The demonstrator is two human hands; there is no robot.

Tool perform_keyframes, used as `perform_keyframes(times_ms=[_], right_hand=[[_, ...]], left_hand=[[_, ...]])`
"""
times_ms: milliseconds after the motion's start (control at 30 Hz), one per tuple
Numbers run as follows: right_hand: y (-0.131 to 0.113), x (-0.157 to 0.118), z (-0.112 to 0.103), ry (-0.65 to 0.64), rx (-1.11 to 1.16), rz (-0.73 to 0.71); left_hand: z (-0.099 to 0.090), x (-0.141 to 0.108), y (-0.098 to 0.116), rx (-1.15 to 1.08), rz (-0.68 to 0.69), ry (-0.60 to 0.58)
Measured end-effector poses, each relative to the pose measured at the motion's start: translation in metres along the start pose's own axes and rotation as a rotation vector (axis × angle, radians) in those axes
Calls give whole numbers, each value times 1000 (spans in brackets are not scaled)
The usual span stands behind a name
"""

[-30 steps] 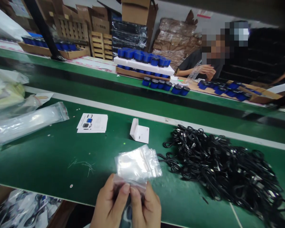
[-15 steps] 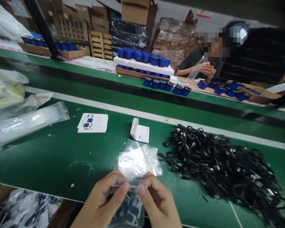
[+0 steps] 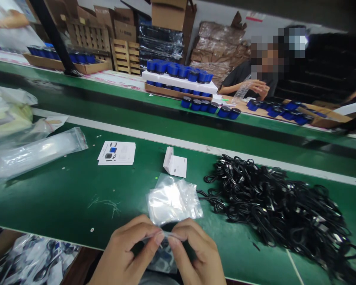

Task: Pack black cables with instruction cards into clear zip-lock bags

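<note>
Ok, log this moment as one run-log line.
left hand: pinching clear zip bag | right hand: pinching same bag | nearby: stack of clear bags, black cables

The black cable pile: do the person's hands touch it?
No, the black cable pile lies clear of both the left hand and the right hand.

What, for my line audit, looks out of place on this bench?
The black cables lie in one loose, tangled heap on the green belt rather than in bundles, and pale stray threads sit on the belt left of the clear zip bags.
</note>
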State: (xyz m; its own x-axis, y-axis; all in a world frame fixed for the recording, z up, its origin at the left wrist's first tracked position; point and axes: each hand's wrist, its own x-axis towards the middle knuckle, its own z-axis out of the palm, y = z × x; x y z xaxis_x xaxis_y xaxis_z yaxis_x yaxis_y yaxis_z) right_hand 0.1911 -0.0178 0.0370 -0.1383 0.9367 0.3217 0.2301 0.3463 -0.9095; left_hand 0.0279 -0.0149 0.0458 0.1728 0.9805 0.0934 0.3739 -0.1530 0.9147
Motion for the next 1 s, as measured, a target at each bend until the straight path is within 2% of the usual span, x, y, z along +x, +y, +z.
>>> perform_keyframes(times_ms=[300, 500, 600, 800, 933, 1000], right_hand=[[1, 6, -13, -48, -69, 8], [-1, 5, -6, 23, -23, 16], [-1, 4, -4, 36, -6, 40], [2, 3, 2, -22, -13, 70], [5, -1, 7, 44, -34, 33], [6, -3, 8, 71, -16, 45]], left_hand=[[-15, 1, -11, 124, 121, -31], [-12, 1, -9, 122, 161, -11], [-11, 1, -8, 121, 129, -10], [-8, 2, -5, 117, 64, -88], [-4, -1, -7, 101, 54, -13], [0, -2, -8, 13, -8, 54]])
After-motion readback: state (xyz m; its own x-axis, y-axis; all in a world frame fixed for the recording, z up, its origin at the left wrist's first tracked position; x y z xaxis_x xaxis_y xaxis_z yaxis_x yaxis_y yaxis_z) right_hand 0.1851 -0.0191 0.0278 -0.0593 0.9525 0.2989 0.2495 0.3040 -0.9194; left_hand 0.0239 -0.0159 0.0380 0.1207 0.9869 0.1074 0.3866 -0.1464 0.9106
